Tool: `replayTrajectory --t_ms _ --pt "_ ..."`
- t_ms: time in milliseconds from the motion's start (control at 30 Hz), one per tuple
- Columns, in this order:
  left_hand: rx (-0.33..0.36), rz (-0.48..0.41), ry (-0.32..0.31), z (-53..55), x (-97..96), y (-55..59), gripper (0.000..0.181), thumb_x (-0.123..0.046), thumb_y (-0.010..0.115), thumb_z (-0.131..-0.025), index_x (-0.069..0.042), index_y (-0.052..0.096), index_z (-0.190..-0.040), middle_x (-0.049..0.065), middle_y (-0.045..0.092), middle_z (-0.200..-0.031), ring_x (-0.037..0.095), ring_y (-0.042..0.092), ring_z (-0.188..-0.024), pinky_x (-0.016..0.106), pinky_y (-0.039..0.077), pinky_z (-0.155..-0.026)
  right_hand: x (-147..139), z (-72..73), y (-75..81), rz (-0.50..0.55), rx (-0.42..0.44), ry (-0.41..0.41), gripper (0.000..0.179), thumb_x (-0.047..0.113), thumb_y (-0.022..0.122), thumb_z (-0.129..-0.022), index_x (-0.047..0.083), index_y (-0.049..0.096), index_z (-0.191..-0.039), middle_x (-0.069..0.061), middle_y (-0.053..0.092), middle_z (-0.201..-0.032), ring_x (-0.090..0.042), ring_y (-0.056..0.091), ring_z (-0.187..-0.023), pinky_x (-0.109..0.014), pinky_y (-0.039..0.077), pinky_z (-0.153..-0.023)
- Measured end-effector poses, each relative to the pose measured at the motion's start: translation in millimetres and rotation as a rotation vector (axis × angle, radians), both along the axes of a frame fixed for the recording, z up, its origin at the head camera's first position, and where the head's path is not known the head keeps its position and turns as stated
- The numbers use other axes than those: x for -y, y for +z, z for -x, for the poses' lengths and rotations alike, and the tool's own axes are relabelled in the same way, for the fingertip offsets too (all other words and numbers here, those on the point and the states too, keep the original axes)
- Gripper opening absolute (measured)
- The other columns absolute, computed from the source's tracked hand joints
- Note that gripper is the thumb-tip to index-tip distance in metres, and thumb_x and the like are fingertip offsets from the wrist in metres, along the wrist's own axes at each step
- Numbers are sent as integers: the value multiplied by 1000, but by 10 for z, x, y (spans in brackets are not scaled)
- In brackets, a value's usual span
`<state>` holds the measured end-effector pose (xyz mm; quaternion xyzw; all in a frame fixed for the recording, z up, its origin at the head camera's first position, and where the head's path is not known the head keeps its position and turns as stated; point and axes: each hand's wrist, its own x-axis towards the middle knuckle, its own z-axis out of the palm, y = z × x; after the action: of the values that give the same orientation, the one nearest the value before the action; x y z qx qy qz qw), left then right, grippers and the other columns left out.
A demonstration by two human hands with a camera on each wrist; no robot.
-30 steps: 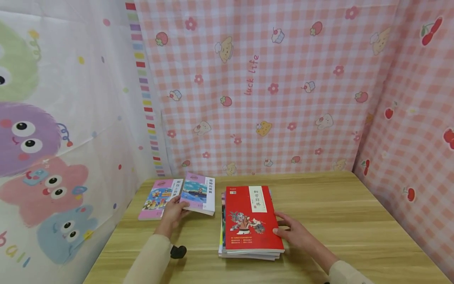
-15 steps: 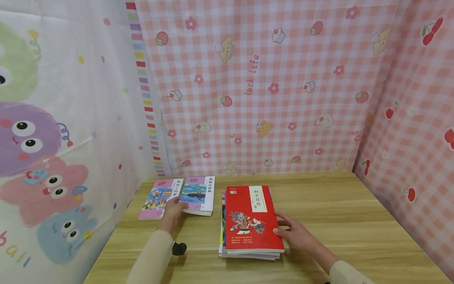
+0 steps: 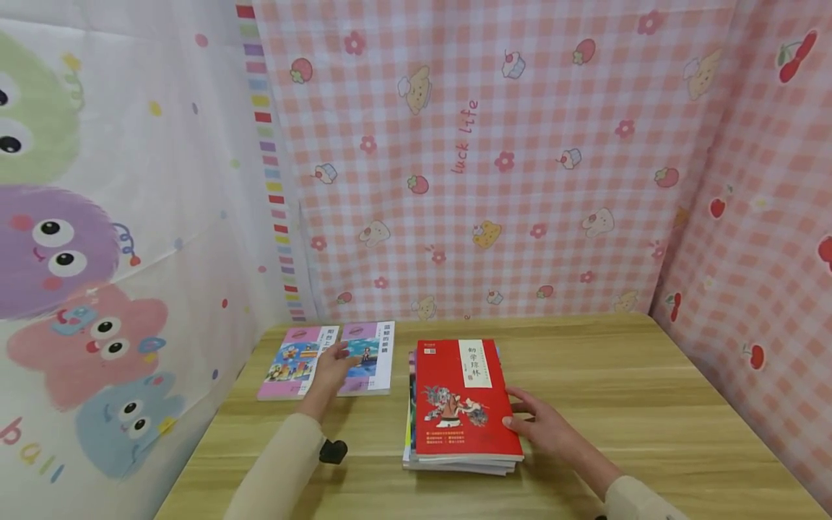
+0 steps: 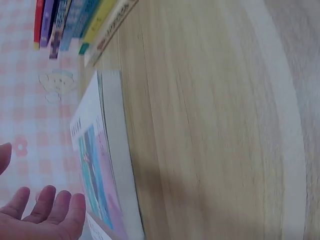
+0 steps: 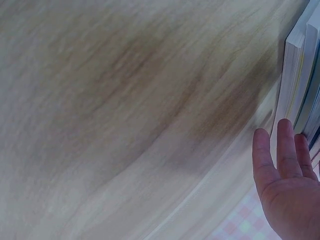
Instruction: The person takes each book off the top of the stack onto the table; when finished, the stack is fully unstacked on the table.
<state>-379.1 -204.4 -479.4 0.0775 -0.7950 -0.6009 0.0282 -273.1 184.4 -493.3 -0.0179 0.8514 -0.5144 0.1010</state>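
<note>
Two pink-and-white paperbacks lie side by side at the table's back left: a left book with a colourful cartoon cover, and a right book with a blue sea picture. My left hand hovers over their neighbouring edges and overlaps both covers in the head view. In the left wrist view its fingers are loosely spread beside the sea-picture book, holding nothing. At centre, a red book tops a stack of several books. My right hand rests along the stack's right side, its fingers extended in the right wrist view.
The wooden table stretches away to the right of the stack. Behind it hangs a pink checked cloth, with a white cartoon-printed cloth on the left. A black object is at the left sleeve.
My left hand has lowered the sea-picture book flat beside the other paperback, straightened it and let go, then shifted slightly up and right. The right hand and the stack have stayed put.
</note>
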Motion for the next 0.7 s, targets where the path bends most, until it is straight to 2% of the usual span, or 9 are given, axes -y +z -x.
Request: replayTrajectory --t_ms 133,367,533,700 --pt "-3 28 -8 -19 -74 17 58 -11 62 -96 7 39 -145 33 46 -140 44 44 -130 53 39 -108 0 2 -9 -3 -10 11 64 23 70 -92 12 43 -150 -18 57 -132 -34 58 -113 -51 51 -92" --pt "-6 -54 -46 -72 -154 19 59 -12 63 -97 7 38 -146 31 48 -137 42 50 -124 51 45 -103 0 6 -7 12 -6 0 65 24 72 -91 13 45 -149 -16 57 -131 -32 58 -112 -49 52 -90" --pt "-39 -18 -71 -147 -217 55 56 -13 63 -97 10 41 -143 29 55 -127 40 57 -114 48 51 -95 -11 17 -14 1 -5 5 66 26 72 -91 14 44 -149 -15 57 -131 -33 57 -113 -51 52 -91" --pt "-37 38 -86 -255 -277 74 57 -24 67 -95 5 48 -140 21 60 -124 34 60 -110 42 55 -88 7 6 10 -5 -8 -3 67 24 72 -91 13 43 -150 -15 58 -130 -33 57 -113 -50 52 -90"
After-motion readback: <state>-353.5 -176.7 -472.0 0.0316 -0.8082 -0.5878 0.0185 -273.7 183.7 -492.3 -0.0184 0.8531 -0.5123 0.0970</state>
